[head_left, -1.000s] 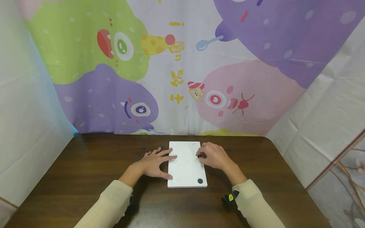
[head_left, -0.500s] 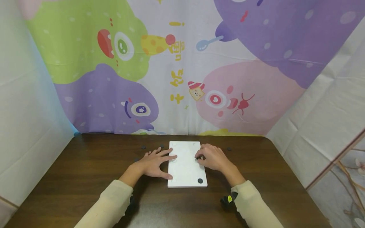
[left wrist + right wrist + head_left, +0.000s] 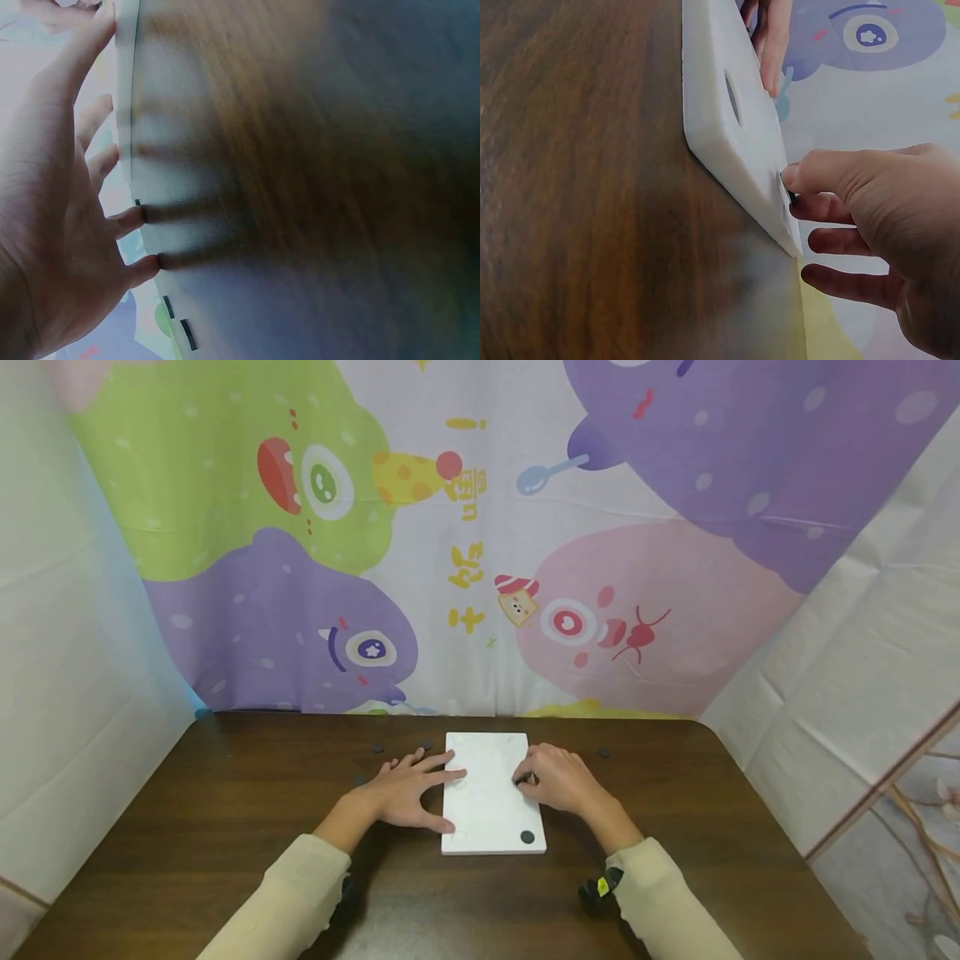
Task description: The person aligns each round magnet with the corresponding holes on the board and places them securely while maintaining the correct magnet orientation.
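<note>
A white rectangular board point(image 3: 491, 810) with shallow round recesses lies flat on the table. One dark round disc point(image 3: 527, 837) sits in the recess at its near right corner. My left hand point(image 3: 408, 793) has its fingers spread, with thumb and fingertips resting on the board's left edge. Between thumb and index finger, my right hand point(image 3: 558, 777) pinches another dark disc point(image 3: 792, 198) at the middle of the board's right side. That disc is tilted on edge, mostly covered by the fingertips, and the recess under it is hidden.
Loose dark discs lie on the brown table point(image 3: 225, 827): one disc point(image 3: 378, 747) and another disc point(image 3: 427, 745) behind my left hand, one point(image 3: 604, 752) beyond my right hand. A cartoon-printed cloth point(image 3: 465, 677) hangs at the table's back edge.
My right hand has shifted slightly toward me and to the left with the disc, down against the board. The left hand has stayed in place.
</note>
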Demonstrator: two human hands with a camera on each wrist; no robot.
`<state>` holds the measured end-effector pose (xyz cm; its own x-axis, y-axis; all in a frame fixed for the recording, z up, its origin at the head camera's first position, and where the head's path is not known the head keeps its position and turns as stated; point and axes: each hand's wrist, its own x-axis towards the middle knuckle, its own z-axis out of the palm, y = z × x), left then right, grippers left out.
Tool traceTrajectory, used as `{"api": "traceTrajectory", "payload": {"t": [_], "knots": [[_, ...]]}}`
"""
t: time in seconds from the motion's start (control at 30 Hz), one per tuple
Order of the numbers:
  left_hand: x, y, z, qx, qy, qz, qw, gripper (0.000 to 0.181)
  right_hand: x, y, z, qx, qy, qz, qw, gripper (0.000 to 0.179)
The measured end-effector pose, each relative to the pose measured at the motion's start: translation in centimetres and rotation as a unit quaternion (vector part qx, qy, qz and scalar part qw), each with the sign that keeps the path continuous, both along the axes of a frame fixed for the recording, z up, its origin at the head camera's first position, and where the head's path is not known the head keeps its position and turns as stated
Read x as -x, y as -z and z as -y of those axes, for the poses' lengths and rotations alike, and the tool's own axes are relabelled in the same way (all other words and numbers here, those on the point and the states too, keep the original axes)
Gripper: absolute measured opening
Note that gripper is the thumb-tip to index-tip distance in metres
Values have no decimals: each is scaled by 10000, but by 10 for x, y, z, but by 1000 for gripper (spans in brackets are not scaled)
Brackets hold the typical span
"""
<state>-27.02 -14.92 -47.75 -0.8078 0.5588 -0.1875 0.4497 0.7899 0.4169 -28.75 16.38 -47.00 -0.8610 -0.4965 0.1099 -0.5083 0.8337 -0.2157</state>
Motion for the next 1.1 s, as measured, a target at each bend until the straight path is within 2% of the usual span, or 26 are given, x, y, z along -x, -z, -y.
{"api": "traceTrajectory", "payload": {"t": [0.4, 0.67, 0.9, 1.1], "knots": [[0, -1, 0, -61, 13, 3, 10000, 96, 0, 1, 1, -137, -84, -180, 9997, 4], [6, 11, 8, -340, 131, -108, 9993, 102, 0, 1, 2, -60, -14, -99, 9999, 7], [2, 2, 2, -82, 26, -8, 10000, 97, -1, 2, 2, 14, 5, -81, 10000, 5], [-1, 1, 0, 48, 4, -42, 10000, 95, -1, 2, 1, 10, -54, -164, 9998, 5]]}}
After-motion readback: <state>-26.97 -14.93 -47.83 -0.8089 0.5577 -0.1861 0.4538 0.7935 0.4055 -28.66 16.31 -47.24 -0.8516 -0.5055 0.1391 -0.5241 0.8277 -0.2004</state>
